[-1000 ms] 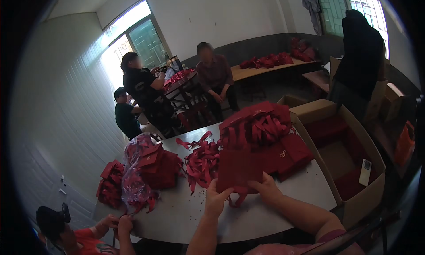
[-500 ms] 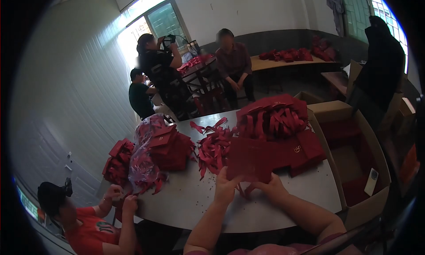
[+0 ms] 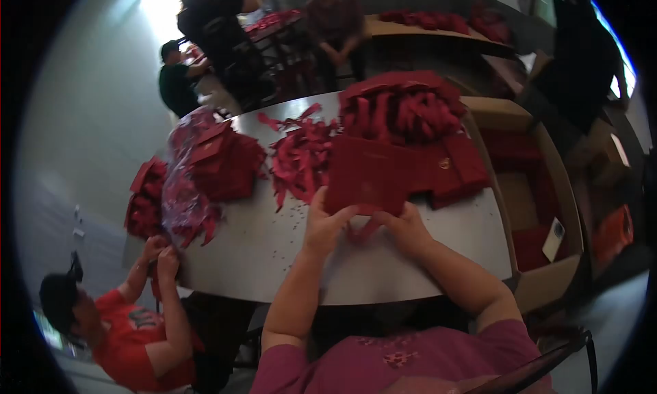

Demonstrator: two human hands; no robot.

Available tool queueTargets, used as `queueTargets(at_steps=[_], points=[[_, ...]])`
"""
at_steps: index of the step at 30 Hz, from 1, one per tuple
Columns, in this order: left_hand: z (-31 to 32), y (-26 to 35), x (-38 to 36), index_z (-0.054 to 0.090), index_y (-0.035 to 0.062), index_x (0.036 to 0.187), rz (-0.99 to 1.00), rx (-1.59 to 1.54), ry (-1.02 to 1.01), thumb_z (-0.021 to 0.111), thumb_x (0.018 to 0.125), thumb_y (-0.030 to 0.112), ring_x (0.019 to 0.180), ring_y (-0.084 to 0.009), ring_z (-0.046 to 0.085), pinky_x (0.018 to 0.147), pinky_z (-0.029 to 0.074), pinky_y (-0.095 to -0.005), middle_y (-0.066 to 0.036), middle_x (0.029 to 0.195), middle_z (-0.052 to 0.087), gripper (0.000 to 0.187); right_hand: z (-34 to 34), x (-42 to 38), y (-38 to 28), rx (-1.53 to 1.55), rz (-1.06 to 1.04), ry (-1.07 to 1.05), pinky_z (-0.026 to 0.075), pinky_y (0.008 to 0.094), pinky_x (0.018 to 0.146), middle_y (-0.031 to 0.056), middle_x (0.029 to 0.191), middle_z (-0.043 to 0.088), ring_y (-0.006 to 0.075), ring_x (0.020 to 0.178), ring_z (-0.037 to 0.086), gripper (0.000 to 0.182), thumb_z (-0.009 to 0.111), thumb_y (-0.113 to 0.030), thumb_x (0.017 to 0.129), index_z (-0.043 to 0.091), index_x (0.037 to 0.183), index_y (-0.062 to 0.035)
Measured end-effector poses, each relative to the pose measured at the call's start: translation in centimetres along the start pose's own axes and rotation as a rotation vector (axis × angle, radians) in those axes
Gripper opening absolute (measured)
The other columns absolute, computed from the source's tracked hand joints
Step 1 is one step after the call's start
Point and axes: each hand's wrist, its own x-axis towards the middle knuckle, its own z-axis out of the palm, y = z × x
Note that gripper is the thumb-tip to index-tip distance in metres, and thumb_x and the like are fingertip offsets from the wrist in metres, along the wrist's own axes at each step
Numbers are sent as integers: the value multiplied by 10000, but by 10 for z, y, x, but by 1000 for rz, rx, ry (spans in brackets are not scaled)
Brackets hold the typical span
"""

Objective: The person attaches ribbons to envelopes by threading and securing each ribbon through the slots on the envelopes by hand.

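A dark red gift bag [image 3: 366,175] is held up in front of me, over the near half of the table. My left hand [image 3: 324,223] grips its lower left corner, the thumb lying along the edge. At the lower right edge, my right hand [image 3: 406,231] pinches the bag. A red ribbon [image 3: 363,230] hangs at the bag's near edge between both thumbs. Just behind the bag lies a heap of loose red ribbons [image 3: 299,158]. More red bags lie flat in a stack [image 3: 460,171] to the right, below a pile of ribbon-handled bags [image 3: 404,106].
A cardboard box [image 3: 549,279] stands at the table's right, with red bags and a phone [image 3: 553,240] inside. Plastic-wrapped bags [image 3: 185,182] sit on the left. A co-worker in an orange shirt [image 3: 140,332] works at the left edge. Small specks dot the table [image 3: 253,257].
My view has tilted down, so the table appears higher and more of my shirt shows. Both hands still hold the bag. The co-worker's hands at left have come together.
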Motion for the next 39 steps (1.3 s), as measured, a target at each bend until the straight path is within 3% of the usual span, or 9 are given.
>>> queueTargets(at_steps=[4, 11, 15, 20, 23, 27, 33, 35, 39], points=[[1, -4, 2, 523, -1, 1237, 73, 27, 8, 676, 774, -105, 989, -178, 655, 864, 525, -284, -92, 1110, 663, 499, -4, 3, 10, 92, -82, -153, 494, 291, 855, 37, 1013, 682, 113, 931, 612, 280, 652, -69, 892, 617, 1164, -16], [3, 0, -1, 554, 2, 1207, 18, -61, 18, 626, 772, -146, 990, -196, 660, 880, 531, -298, -97, 1113, 664, 465, 1, 1, 18, 85, -128, -133, 477, 300, 895, 48, 1009, 682, 124, 970, 610, 300, 642, -94, 905, 589, 1189, -11], [1, -11, 5, 537, 32, 1273, 65, -106, 51, 605, 801, -145, 963, -200, 672, 819, 553, -285, -94, 1136, 661, 508, 8, -7, 15, 304, -75, -82, 492, 294, 868, 39, 1050, 658, 114, 968, 602, 303, 637, -88, 922, 555, 1208, -28], [-4, -16, 1, 467, 50, 1353, 99, -90, 26, 610, 862, -67, 1142, -215, 590, 984, 482, -366, -111, 1262, 588, 525, 9, -2, 28, 387, -124, -102, 505, 286, 840, 34, 1058, 652, 105, 944, 607, 238, 592, -63, 949, 558, 1182, -28], [11, -4, 0, 408, 45, 1392, 223, -81, -82, 600, 934, 87, 1223, -222, 515, 1062, 390, -415, -120, 1349, 514, 498, -1, 1, -8, 276, -249, -71, 511, 276, 825, 37, 1035, 660, 103, 924, 615, 220, 544, -32, 962, 567, 1180, -25], [-1, 2, 7, 393, 24, 1378, 218, 72, 46, 567, 982, 238, 1202, -211, 511, 1040, 361, -375, -124, 1334, 528, 483, -19, 23, -68, 392, -352, 55, 531, 254, 781, 41, 1018, 665, 109, 884, 636, 248, 530, -1, 945, 580, 1187, -15], [-17, 6, 7, 439, 14, 1312, 166, -93, 90, 551, 979, 147, 1116, -186, 564, 1010, 403, -325, -108, 1152, 628, 376, -71, 113, -172, 490, -547, 133, 563, 275, 731, 96, 967, 664, 158, 835, 663, 208, 509, 3, 934, 594, 1123, -1], [-20, 4, 7, 449, 13, 1298, 155, -97, 97, 545, 982, 148, 1086, -186, 580, 995, 418, -323, -107, 1130, 636, 357, -91, 151, -184, 327, -460, 242, 605, 372, 710, 156, 998, 655, 224, 824, 673, 222, 504, -11, 936, 550, 1152, 4], [-29, 0, 12, 470, 16, 1261, 98, -100, 147, 530, 988, 149, 1028, -180, 607, 949, 453, -307, -105, 1102, 645, 309, -134, 247, -161, 229, -149, 432, 590, 412, 650, 153, 871, 663, 271, 754, 672, 151, 544, -36, 905, 602, 1036, 12]])
